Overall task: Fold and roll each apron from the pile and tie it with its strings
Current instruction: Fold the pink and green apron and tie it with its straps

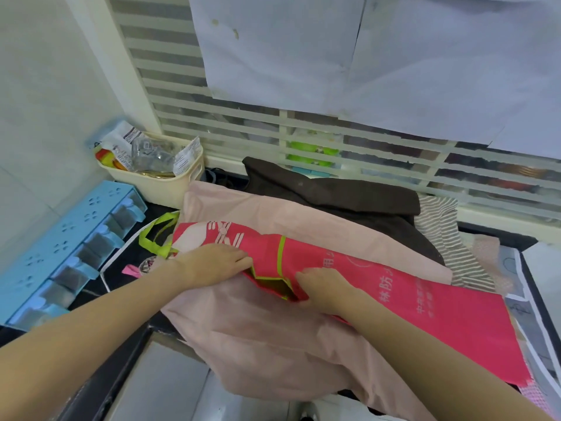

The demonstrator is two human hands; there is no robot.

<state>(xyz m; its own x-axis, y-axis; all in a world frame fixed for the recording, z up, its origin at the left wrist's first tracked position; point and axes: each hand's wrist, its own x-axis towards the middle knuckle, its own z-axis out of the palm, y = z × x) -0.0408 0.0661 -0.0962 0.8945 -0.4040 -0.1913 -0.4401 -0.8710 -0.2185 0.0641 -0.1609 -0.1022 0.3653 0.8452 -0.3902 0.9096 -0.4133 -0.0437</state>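
At the centre of the frame the apron (pixel 425 302) is bright pink with lime-green trim and pale printed lettering. Under it lies a pale pink cloth (pixel 273 338). Behind, a dark brown garment (pixel 349 196), and at right a brown-and-white striped fabric (pixel 449 238). At left, a light blue rack (pixel 60 253) and a cream basket (pixel 164 183).

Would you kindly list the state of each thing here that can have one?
Red apron: partly folded, on top of the pile, not rolled or tied.
Pink apron: spread flat beneath it.
Brown apron: crumpled behind.
Left hand: fingers straight, pressing the red apron.
Right hand: fingers curled on a fold.
Cream basket: full of packets.
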